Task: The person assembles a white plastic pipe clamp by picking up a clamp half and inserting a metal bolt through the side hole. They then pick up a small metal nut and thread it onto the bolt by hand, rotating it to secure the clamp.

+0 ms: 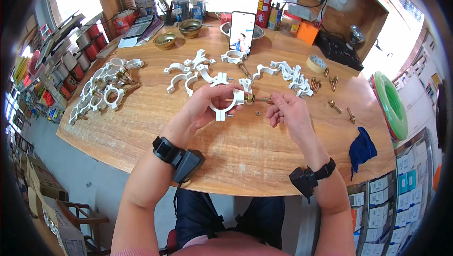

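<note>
Over the front middle of the wooden table, my left hand point(199, 107) is closed around a white pipe clamp point(220, 115). A brass-coloured expansion bolt point(251, 98) points right from the clamp's side. My right hand point(291, 114) pinches the bolt's far end between thumb and fingertips, the other fingers curled. How deep the bolt sits in the clamp I cannot tell. A small nut point(258, 113) lies below it on the table. Loose white clamp halves point(177, 68) lie just beyond my left hand, and a clamp with a bolt point(234, 57) lies farther back.
Clamps with bolts point(112, 96) are heaped at left, more white clamp halves point(293, 77) at right. Several loose bolts point(334, 107), a tape roll point(316, 64) and a blue cloth pouch point(363, 147) lie rightward. A phone point(242, 34), bowls point(190, 28) and a spray can point(265, 2) stand behind.
</note>
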`<state>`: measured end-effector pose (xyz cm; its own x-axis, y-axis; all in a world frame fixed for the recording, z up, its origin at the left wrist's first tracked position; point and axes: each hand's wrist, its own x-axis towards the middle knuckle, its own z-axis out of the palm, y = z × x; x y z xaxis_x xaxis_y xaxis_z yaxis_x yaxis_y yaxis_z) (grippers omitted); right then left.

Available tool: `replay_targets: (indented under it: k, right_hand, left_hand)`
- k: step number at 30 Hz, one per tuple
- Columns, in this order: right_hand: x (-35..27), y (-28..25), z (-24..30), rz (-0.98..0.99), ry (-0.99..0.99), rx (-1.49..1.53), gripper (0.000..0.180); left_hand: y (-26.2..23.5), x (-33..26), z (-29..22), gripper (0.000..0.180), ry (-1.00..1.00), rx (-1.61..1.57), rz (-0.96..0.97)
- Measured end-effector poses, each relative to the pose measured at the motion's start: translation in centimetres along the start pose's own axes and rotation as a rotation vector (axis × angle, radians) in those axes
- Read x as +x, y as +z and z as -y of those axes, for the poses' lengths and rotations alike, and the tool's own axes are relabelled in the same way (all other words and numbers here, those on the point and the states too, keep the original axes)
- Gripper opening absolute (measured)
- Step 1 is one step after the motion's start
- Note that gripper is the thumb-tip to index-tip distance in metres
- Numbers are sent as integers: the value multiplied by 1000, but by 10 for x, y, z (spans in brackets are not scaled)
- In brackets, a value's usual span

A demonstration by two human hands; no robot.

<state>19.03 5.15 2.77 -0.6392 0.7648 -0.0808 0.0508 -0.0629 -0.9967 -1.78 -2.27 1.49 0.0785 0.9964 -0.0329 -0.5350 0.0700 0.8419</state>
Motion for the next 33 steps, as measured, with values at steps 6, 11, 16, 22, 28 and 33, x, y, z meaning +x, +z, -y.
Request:
replay_targets:
  k: [6,11,16,22,28,33]
  right_hand:
    - [2,3,-2,-52,-239,44,23]
    - [3,0,-3,-35,-117,-2,23]
    - [5,0,-9,-105,-213,0,25]
    - [5,-1,-9,-28,-209,34,26]
    - [6,3,-10,-59,-261,-51,24]
    - [7,-1,-8,-56,-139,-75,24]
  left_hand:
    - [1,0,-3,30,-2,5,20]
    - [2,2,-2,31,-5,-26,-21]
    - [-2,5,2,33,33,-5,6]
    - [-1,5,3,34,27,3,-9]
    - [-5,5,2,30,33,-12,38]
    - [-5,5,3,31,23,-15,43]
